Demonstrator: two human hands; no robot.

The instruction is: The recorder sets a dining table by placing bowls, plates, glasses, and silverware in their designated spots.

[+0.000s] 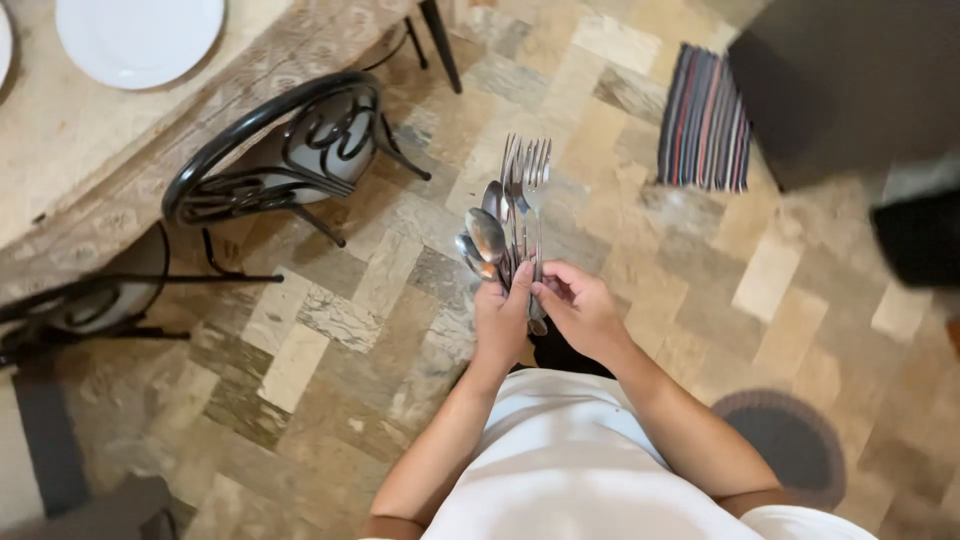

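Note:
A bunch of metal cutlery, several spoons and forks, stands upright in front of me over the stone floor. My left hand is closed around the handles from the left. My right hand holds the same handles from the right, its fingers curled on a fork stem. Fork tines point up and away from me, with the spoon bowls lower on the left side of the bunch.
A stone-topped table at the upper left carries a white plate. Black metal chairs stand along its edge. A striped mat lies on the floor at the upper right beside dark furniture.

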